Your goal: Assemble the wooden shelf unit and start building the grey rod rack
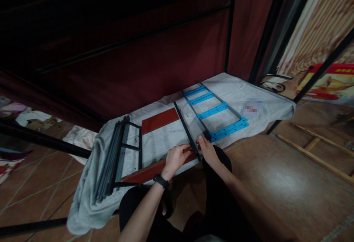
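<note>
Both hands meet at the black bar by the grey cloth's near edge

The grey cloth carries everything. Along its right half, between far and near edges, lies a rack with blue slats. A bundle of grey tubes lies near the left edge, beside a black end frame. The near red-brown board follows the near edge; the far red-brown board lies toward the far edge. The black bar slants between board and rack. The left hand bends over the near board's right end, the right hand curls at the bar's near end; neither grip can be told.
</note>
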Demonstrator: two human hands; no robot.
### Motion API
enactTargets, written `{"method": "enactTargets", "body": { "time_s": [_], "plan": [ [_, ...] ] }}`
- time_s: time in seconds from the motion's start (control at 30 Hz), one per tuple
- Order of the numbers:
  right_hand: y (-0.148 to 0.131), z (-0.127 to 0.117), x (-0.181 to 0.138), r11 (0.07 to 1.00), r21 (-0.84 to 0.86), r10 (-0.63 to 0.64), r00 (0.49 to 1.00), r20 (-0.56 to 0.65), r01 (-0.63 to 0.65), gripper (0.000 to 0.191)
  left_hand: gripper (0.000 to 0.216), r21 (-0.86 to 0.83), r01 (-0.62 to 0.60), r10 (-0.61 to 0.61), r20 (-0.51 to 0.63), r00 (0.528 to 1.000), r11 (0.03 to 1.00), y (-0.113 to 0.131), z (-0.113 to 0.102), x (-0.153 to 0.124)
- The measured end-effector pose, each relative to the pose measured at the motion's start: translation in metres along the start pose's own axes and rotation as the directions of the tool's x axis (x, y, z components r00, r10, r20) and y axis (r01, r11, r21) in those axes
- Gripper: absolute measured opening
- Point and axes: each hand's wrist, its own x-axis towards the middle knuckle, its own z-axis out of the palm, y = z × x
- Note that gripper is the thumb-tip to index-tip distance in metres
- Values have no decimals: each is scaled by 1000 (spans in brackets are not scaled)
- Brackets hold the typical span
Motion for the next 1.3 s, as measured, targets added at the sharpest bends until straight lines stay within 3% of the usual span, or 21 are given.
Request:
{"method": "enactTargets", "body": {
  "time_s": [0.13,0.3,0.43,0.5,0.57,0.67,0.77,0.9,1.0,1.1,1.2,1.3],
  "plan": [
    [4,-6,-4,982,158,-110,992,62,99,45,30,1,-10,10,-10,1000,1000,0,0,-1],
    [1,-8,3,978,-121,-155,979,134,172,45,28,13,-35,36,-28,999,999,-1,2,0],
    [-6,-6,1,964,-256,-46,993,113,74,55,29,22,-24,25,-26,999,999,-1,2,0],
    [-6,-6,-4,978,-207,-9,998,68,23,54,29,19,-8,9,-13,1000,1000,0,1,0],
    [-4,-5,-7,999,-53,9,1000,30,-7,48,30,6,-3,3,-6,1000,1000,0,0,0],
    [-1,-3,-5,989,143,-46,997,59,37,42,31,-14,-10,10,-13,1000,1000,0,0,1],
    [-1,-2,-1,992,46,-121,989,85,117,41,32,-29,-19,19,-17,1000,999,-1,0,1],
    [-1,-6,-1,994,-105,3,991,136,12,56,32,-44,9,-9,-9,1000,999,2,-1,0],
    [1,-9,-2,999,32,28,993,111,-32,51,33,-50,21,-21,1,1000,999,5,-3,-1],
    [0,-8,1,984,146,-110,992,59,101,33,32,-42,39,-38,6,999,998,6,-4,-1],
    [-3,-8,3,985,21,-173,980,102,172,33,31,-34,21,-22,-8,1000,999,4,-3,0],
    [-5,-12,3,986,-106,-113,981,160,131,45,33,-35,3,-4,-27,1000,999,2,-1,0]
  ]
}}
